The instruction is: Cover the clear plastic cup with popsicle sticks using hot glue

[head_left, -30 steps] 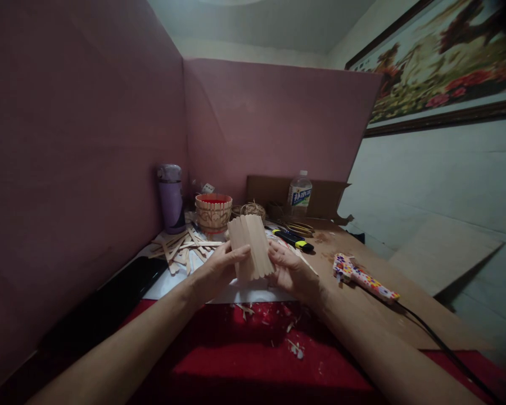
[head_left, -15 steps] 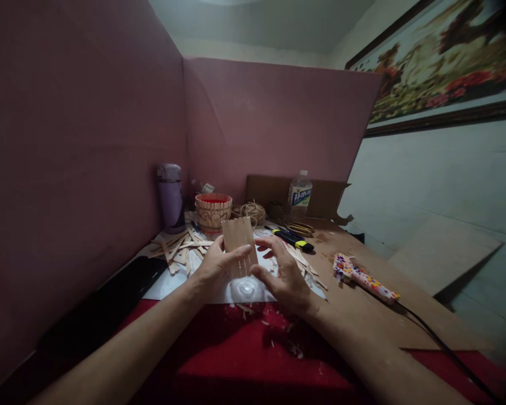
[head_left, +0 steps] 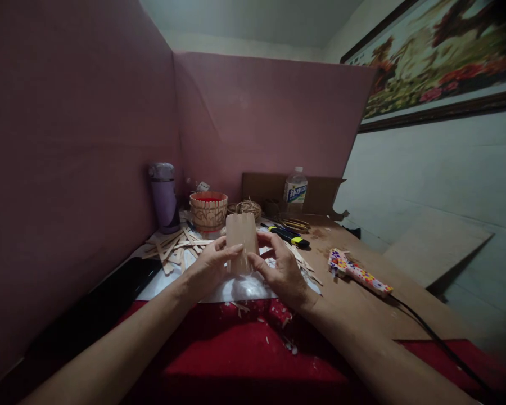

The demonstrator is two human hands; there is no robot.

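A small panel of popsicle sticks, joined side by side with rounded top ends, is held upright over a white sheet. My left hand grips its left edge, thumb across the front face and fingers behind. My right hand closes on its right edge, with the thumb at the front low down and the fingertips at the side. Loose popsicle sticks lie in a pile left of my hands, and more sticks lie partly hidden behind my right hand.
A round stick-covered container stands behind, beside a purple bottle and twine. To the right are a yellow-black utility knife, scissors, a clear bottle and a patterned glue gun with its cord. Shavings dot the red cloth.
My right hand, earlier spread apart beside the panel, has closed onto its right edge. The panel has turned more upright and squarely toward me. The view has shifted slightly.
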